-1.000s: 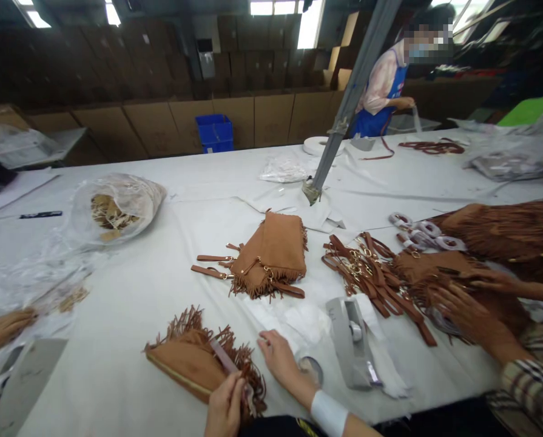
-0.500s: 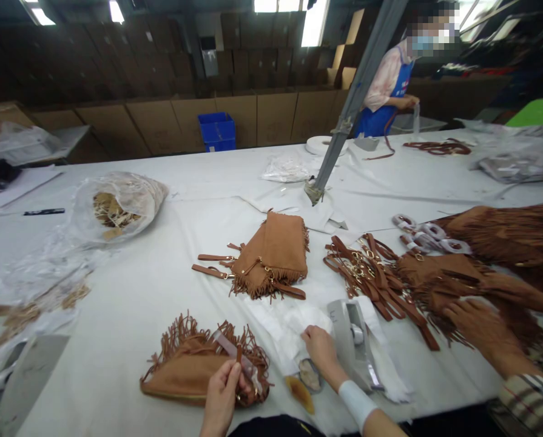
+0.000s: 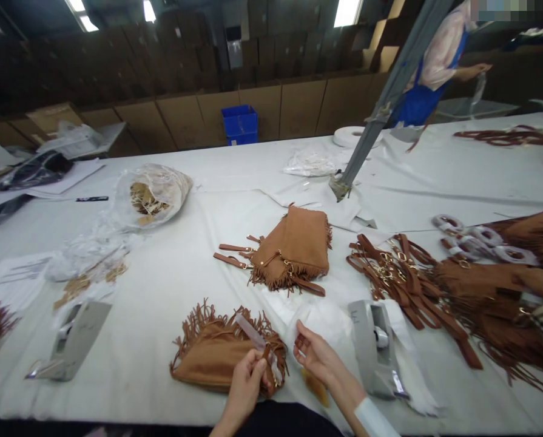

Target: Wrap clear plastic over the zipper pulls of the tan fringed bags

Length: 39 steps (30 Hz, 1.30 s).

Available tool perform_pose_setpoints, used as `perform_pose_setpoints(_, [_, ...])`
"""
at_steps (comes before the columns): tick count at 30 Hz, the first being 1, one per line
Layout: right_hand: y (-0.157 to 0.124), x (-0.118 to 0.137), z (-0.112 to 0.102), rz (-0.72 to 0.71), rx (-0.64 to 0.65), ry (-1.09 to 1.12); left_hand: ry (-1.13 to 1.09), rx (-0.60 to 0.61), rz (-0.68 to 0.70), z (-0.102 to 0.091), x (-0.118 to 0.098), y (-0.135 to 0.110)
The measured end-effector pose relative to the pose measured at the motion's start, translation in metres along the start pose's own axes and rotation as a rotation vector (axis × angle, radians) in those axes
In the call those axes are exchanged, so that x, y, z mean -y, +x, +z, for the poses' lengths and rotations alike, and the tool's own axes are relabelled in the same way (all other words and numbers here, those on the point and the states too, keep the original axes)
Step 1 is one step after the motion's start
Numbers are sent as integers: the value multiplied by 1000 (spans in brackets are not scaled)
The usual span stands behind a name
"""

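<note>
A brown fringed bag (image 3: 212, 358) lies on the white table (image 3: 171, 285) just in front of me. My left hand (image 3: 248, 385) is closed in a pinch on the bag's strap end, which is wrapped in a clear plastic strip (image 3: 253, 334). My right hand (image 3: 317, 355) hovers just right of the bag, palm turned up and fingers curled together; what they hold is too small to make out. A small tan piece (image 3: 315, 387) lies below that hand. A grey tape dispenser (image 3: 375, 346) stands to the right on white paper.
A second fringed bag (image 3: 298, 246) lies mid-table beside a pile of brown straps (image 3: 403, 273). A co-worker's hand (image 3: 542, 284) rests on fringed bags at the right. Another dispenser (image 3: 77, 340) and a plastic bag of parts (image 3: 155, 194) sit left. A grey pole (image 3: 389, 97) slants down behind.
My right hand has drawn back from the white paper by the dispenser toward the bag. My left hand keeps its pinch on the strap. The view has shifted left.
</note>
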State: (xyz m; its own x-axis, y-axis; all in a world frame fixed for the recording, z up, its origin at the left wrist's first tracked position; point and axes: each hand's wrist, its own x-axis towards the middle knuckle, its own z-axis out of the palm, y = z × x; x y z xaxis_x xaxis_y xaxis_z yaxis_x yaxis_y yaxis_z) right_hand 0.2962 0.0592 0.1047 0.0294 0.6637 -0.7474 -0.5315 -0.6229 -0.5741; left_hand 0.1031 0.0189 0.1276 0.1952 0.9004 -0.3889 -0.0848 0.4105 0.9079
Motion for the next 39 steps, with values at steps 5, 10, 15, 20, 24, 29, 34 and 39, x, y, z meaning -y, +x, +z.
perform_pose_setpoints(5, [-4,-6,20,101,47,184,104,-29,19,-3,3,-2])
perform_pose_setpoints(10, [-10,-8,29,40,116,134,187,-31,44,-6,3,-1])
perform_pose_setpoints(15, [-17,-6,37,2,167,60,226,-45,35,-8,7,1])
perform_pose_setpoints(20, [-23,-5,41,-38,220,-48,228,-44,20,-9,11,2])
perform_pose_setpoints(24, [-24,-9,42,-94,272,-159,214,-58,6,-9,12,4])
perform_pose_setpoints(29, [-22,-13,42,-182,319,-275,171,-51,-3,-8,10,4])
perform_pose_setpoints(34, [-25,-12,46,-216,377,-321,149,-57,0,-9,4,5])
perform_pose_setpoints(39, [-24,-13,43,-220,393,-347,147,6,-14,-11,-3,8])
